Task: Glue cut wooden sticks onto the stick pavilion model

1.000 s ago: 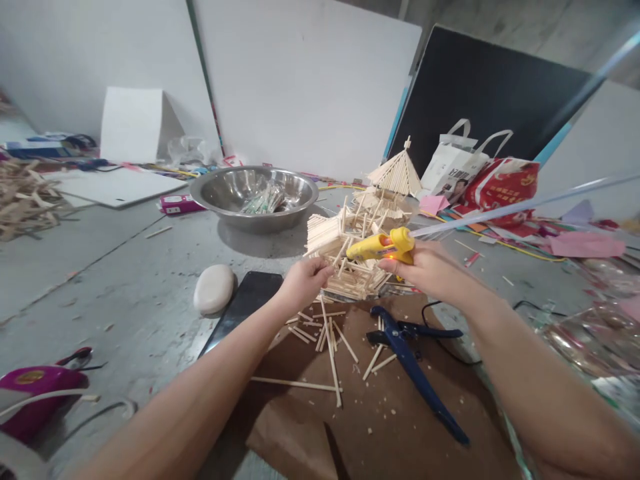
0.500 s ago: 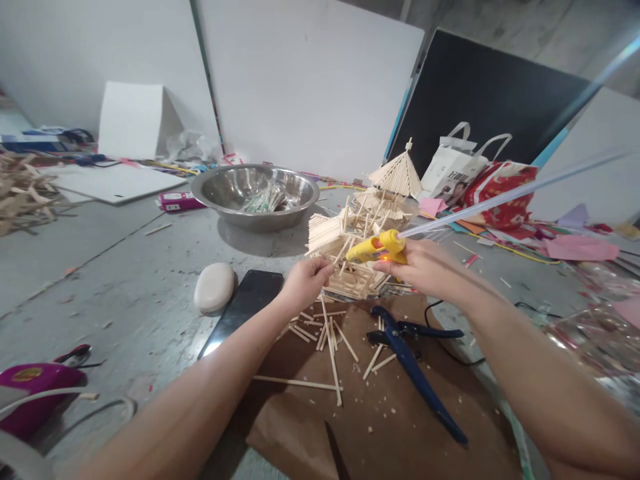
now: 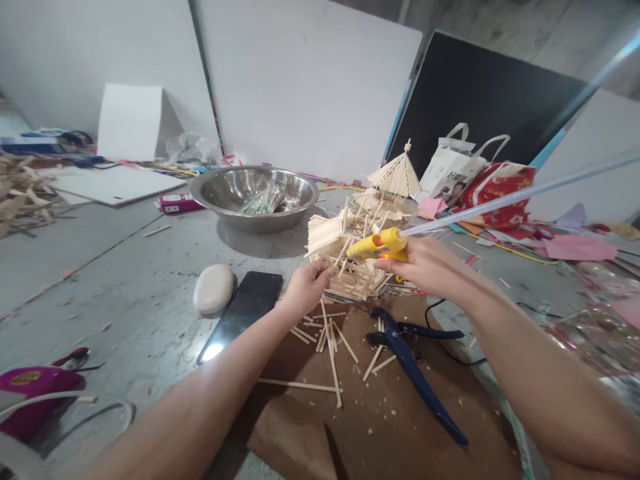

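Note:
My right hand (image 3: 434,267) is wrapped round a yellow hot glue gun (image 3: 375,245), with a long clear glue stick (image 3: 470,210) running out of its back. The nozzle points left, close to the fingers of my left hand (image 3: 309,287). Those fingers are pinched together at the front left of a model building (image 3: 353,277) made of thin wooden sticks. Whatever they pinch is too small to make out. Behind, the model rises to a pointed stick roof (image 3: 397,175). Loose wooden sticks (image 3: 330,340) lie below my hands on brown cardboard (image 3: 400,413).
Blue-handled cutters (image 3: 420,373) lie on the cardboard. Left of it are a black phone (image 3: 245,310) and a whitish rounded object (image 3: 213,289). A steel basin (image 3: 215,200) holding plastic-wrapped items stands behind. Bags (image 3: 495,190) and coloured paper (image 3: 580,247) lie at right.
Both hands and the glue gun stay almost in place at the model. The whole view shifts only slightly.

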`<state>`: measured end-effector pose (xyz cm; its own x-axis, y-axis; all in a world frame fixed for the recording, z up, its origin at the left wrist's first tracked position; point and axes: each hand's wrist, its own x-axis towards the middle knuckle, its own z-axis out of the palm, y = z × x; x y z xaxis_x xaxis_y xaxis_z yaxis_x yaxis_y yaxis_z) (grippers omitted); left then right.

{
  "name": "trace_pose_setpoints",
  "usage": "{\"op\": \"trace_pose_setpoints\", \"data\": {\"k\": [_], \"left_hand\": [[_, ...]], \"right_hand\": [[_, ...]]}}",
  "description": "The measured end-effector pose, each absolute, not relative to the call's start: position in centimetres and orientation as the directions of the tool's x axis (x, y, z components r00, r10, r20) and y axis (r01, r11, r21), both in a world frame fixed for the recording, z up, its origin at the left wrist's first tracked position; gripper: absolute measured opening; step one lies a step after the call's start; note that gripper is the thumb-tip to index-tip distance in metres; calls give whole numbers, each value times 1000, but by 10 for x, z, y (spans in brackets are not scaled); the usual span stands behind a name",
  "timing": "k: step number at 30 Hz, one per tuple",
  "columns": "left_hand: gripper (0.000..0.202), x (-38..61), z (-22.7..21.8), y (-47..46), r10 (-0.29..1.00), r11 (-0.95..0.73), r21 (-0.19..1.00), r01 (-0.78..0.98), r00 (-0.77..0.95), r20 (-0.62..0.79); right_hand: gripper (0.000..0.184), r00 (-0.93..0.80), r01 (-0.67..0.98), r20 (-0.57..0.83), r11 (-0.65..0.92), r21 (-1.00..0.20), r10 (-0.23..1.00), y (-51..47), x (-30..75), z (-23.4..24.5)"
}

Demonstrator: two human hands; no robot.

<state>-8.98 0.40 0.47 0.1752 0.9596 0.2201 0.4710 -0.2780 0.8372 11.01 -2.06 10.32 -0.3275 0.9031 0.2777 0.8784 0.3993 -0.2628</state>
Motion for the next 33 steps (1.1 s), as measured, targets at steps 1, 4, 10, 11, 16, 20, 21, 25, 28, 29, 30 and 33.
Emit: {"op": "trace_pose_setpoints", "data": {"k": [1,4,10,11,16,20,21,25,28,29,30,33], "left_hand": [[28,-89,5,4,960,-276,837,473,173,219],[29,-88,5,2,960,-277,839,468,170,222],[30,-87,0,4,963,-262,851,456,182,199],[30,-87,-1,4,962,-262,854,450,189,195],[31,-88,-3,5,959,-245,877,413,238,155],[30,-89,-1,5,952,-231,903,363,275,133],[30,-89,0,5,951,-225,908,353,283,126],[31,-91,2,8,946,-203,928,312,306,105],[31,-91,4,9,947,-169,942,289,314,73],[31,-91,4,10,947,-151,949,277,315,59],[31,-91,5,10,949,-130,958,256,313,46],[29,-89,5,9,948,-41,992,117,318,2]], "right_hand": [[36,-323,880,278,395,-263,905,-21,111,103],[37,-295,892,284,370,-260,912,-23,117,103],[40,-190,917,337,290,-274,922,-26,124,99],[41,-178,919,336,278,-279,925,-26,124,99],[46,-157,918,342,265,-297,927,-25,123,98],[46,-190,903,355,305,-304,915,-20,121,94],[45,-196,901,356,311,-302,914,-19,120,93],[44,-216,904,346,321,-282,913,-14,119,91],[46,-213,905,347,318,-283,913,-12,120,91],[46,-203,906,353,312,-286,913,-12,120,91],[46,-193,907,358,306,-290,913,-11,121,90],[43,-179,910,363,294,-293,914,-11,122,89]]}}
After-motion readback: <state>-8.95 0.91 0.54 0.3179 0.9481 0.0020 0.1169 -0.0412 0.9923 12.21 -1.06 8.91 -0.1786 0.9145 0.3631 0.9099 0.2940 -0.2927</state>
